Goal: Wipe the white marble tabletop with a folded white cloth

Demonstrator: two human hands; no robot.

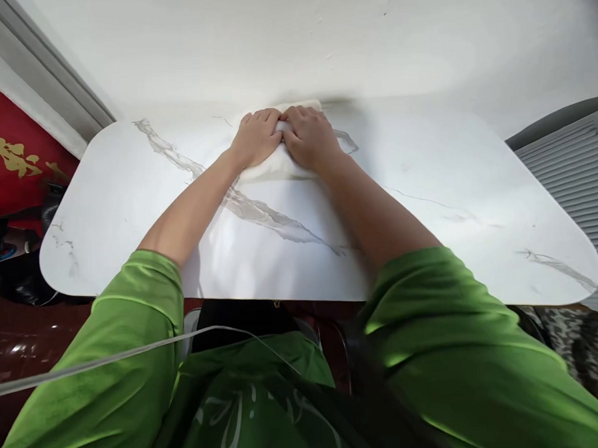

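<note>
A folded white cloth (272,166), soft and thick like a towel, lies on the white marble-patterned table (417,233) towards its far side. My left hand (257,139) grips it from above on the left, with the fingers pressed together and curled towards the cloth's far edge. Close beside it, my right hand (310,137) holds the right part in the same way. The two thumbs nearly meet in the middle. Both palms hide much of the cloth, and the fingertips are partly out of sight.
Behind the table rises a white wall (371,38). A grey ribbed object (567,188) stands by the right edge. On the left are a red cloth with gold print (17,155) and black bags (16,279). A pale cord (112,358) crosses in front of my left sleeve.
</note>
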